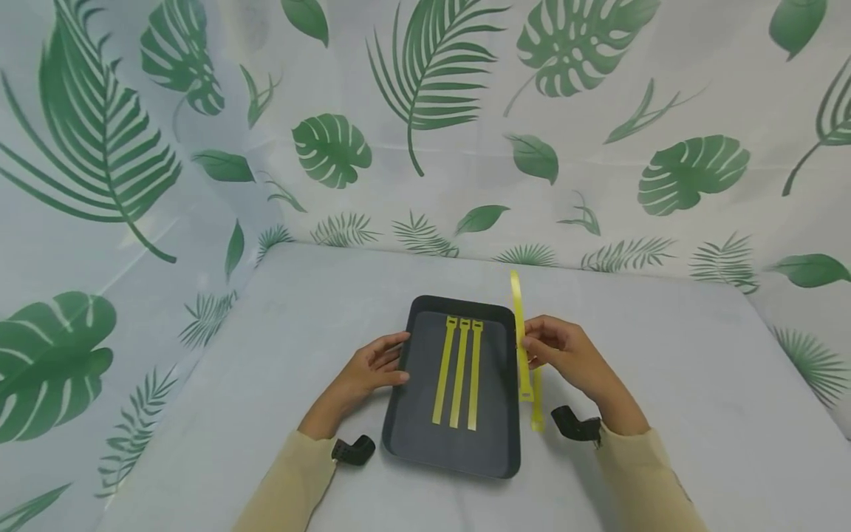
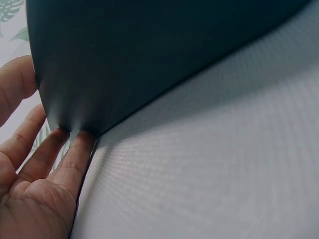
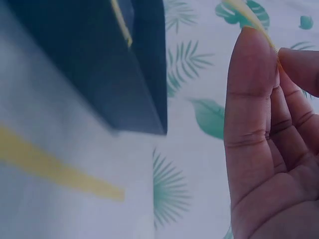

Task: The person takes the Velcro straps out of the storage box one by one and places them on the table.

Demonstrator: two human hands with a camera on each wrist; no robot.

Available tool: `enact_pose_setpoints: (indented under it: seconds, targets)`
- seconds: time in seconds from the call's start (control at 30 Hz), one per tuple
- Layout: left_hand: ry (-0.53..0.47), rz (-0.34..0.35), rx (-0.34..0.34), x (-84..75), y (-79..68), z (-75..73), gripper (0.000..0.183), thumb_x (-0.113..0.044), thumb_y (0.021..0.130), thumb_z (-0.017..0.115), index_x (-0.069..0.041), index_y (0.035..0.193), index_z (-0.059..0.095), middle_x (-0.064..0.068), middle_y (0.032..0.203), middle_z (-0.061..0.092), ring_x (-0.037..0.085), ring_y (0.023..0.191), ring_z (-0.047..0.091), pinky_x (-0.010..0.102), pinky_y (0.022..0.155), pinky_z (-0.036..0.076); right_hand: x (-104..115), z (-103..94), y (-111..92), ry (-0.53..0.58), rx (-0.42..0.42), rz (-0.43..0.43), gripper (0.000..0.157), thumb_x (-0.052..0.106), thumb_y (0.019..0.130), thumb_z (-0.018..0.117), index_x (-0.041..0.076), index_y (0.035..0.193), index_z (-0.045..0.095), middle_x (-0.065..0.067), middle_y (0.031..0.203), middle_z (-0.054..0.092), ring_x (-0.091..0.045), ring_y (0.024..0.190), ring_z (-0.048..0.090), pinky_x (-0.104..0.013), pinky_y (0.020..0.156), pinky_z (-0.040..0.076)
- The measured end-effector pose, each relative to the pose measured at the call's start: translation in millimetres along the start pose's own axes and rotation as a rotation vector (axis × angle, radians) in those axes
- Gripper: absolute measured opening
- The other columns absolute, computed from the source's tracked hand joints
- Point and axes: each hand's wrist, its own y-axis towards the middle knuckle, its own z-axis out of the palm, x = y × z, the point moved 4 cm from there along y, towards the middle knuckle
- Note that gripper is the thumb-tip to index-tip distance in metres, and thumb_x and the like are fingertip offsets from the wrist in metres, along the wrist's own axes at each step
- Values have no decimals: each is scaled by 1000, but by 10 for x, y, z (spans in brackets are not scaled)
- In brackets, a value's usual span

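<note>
A dark shallow tray (image 1: 425, 451) lies on the table, with three yellow strap-like cable ties (image 1: 458, 373) side by side inside, slotted heads at the far end. My left hand (image 1: 362, 373) is at the tray's left side; in the left wrist view its fairly straight fingers (image 2: 75, 159) touch the outer wall. Beside the right rim, my right hand (image 1: 565, 355) pinches another yellow cable tie (image 1: 519, 318) between thumb and fingers, held upright with its slotted head down. One more yellow cable tie (image 1: 537, 406) lies on the table right of the tray, partly hidden behind the held one.
A pale table (image 1: 319, 295) surrounds the tray. Behind it and at both sides hangs a white sheet (image 1: 459, 192) printed with green leaves. A black angled device sits at the left wrist (image 1: 354, 450) and another at the right wrist (image 1: 575, 425).
</note>
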Motion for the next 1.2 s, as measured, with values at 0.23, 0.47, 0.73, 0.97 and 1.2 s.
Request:
enact_pose_setpoints:
  seconds: [0.23,0.47,0.73,0.97,1.2]
  targets:
    - [-13,-6,-8,0,2,15,85,-14,95,87,0,165,41,24,172,35,42,159,34,44,127,37,-109,-155,-137,21,-50,106,32,-3,106,63,-19,132,54,-12,97,68,-13,83,69,-30,74,66]
    - [-27,13,13,-1,-7,10,87,-14,95,86,2,165,38,27,171,35,44,158,34,43,126,39,-280,-234,-229,36,-51,186,37,-4,105,61,-20,136,50,-13,97,67,-13,82,67,-29,74,66]
    - [-25,10,19,1,-3,23,85,-11,96,84,3,165,38,27,171,34,44,158,34,41,124,41,-501,-286,-334,-3,-38,357,39,0,106,63,-19,139,49,-11,96,67,-15,82,68,-29,75,66]
    - [-11,11,15,1,-3,26,84,-10,96,84,3,165,38,27,171,34,44,158,34,43,125,40,-634,-308,-372,-50,-62,520,40,3,106,65,-16,138,51,-10,96,71,-16,79,70,-27,70,65]
    - [-6,9,3,-3,-2,25,84,-10,95,85,2,164,40,26,170,36,44,158,35,44,126,39,-704,-285,-385,-82,-54,600,40,2,104,68,-16,136,52,-8,90,71,-16,73,69,-28,66,64]
